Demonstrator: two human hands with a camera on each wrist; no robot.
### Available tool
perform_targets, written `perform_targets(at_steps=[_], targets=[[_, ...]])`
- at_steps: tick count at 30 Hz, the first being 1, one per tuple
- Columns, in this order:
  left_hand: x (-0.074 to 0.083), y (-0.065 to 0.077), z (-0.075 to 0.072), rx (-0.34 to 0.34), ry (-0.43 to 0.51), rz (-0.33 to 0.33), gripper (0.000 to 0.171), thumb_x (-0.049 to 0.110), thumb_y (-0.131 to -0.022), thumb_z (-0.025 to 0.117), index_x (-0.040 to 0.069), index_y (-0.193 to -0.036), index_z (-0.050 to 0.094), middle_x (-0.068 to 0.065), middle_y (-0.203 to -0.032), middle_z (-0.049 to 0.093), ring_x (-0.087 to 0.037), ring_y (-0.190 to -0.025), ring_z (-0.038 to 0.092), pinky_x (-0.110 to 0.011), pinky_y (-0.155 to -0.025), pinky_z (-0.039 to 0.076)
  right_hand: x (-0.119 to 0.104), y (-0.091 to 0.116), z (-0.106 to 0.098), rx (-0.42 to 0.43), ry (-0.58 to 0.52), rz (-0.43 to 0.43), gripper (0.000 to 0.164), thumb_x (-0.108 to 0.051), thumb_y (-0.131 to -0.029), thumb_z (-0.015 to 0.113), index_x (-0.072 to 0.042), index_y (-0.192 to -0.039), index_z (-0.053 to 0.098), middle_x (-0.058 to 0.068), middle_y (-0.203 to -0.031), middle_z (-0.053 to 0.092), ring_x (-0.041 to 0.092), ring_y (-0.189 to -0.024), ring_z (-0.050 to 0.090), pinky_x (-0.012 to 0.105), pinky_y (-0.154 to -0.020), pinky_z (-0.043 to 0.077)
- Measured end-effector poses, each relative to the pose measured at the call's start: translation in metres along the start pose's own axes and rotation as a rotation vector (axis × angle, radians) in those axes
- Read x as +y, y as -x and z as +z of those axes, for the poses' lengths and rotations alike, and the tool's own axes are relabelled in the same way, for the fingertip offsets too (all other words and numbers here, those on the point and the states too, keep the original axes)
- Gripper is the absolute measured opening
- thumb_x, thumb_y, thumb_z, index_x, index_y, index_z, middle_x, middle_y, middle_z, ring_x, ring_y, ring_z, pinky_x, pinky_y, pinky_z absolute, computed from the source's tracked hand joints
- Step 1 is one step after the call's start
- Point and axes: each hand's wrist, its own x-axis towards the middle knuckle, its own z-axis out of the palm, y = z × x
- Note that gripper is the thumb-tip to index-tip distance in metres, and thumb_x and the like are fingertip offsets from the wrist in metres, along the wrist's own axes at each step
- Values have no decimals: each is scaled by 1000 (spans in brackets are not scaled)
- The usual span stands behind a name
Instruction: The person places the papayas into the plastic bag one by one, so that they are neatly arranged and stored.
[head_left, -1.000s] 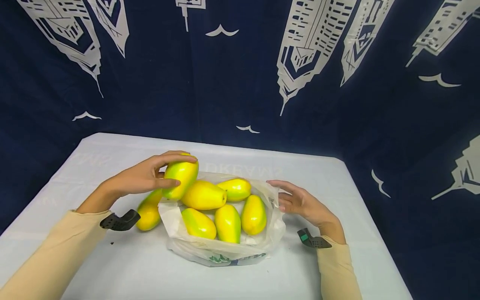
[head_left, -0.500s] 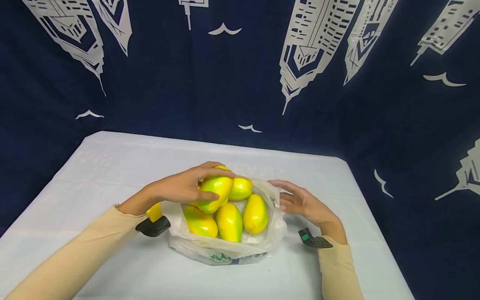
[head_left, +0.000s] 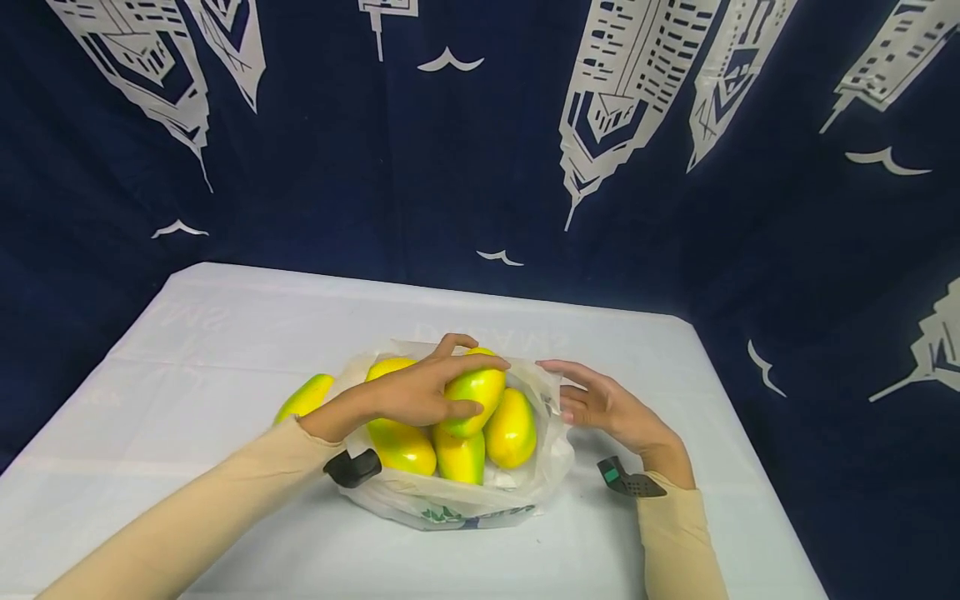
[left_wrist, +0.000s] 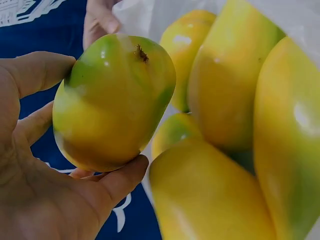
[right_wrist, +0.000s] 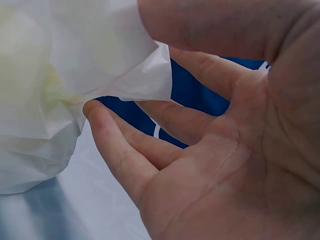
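Observation:
My left hand (head_left: pixel 412 393) grips a yellow-green mango (head_left: pixel 480 392) between thumb and fingers, over the open mouth of a white plastic bag (head_left: pixel 401 504). In the left wrist view the held mango (left_wrist: pixel 112 107) shows its brown stem end, apart from the mangoes in the bag. Several mangoes lie inside, among them one at the right (head_left: pixel 512 429) and one at the front left (head_left: pixel 405 452); my left hand and wrist partly cover others. At the bag's right rim, my right hand (head_left: pixel 607 410) pinches the plastic (right_wrist: pixel 145 75) between thumb and fingers.
Outside the bag on its left lies another mango (head_left: pixel 306 395), partly hidden by my left forearm. A white cloth covers the table (head_left: pixel 210 358). Behind it hangs a dark blue curtain (head_left: pixel 337 167) with white building prints.
My left hand has carried the mango rightward from the bag's left edge to above the mangoes on its right side. The right hand has stayed at the rim.

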Motion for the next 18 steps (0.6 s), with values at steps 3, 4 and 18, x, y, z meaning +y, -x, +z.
perform_targets(at_steps=[3,4,18], targets=[[-2,-4,6,-18,0,9,58,20,-97,65,31,-151,45,-6,-153,23,-29,-127,45,-48,-105,45,0,0,0,-3,-4,-3,68,-4,-95,64,-17,-155,35,8,-156,44,19,-135,54,36,-104,50],[-2,-5,7,-22,1,16,58,20,-97,65,30,-151,45,-6,-152,24,-28,-126,45,-47,-105,45,0,1,0,-3,-5,-3,68,-4,-95,64,-17,-155,35,8,-156,44,20,-135,54,36,-104,50],[-7,-17,15,-17,-126,63,57,25,-100,61,22,-154,42,-12,-160,30,-32,-145,33,-58,-116,33,-2,2,0,-3,-22,-6,67,-3,-96,63,-16,-155,36,9,-157,42,22,-136,53,34,-102,51]])
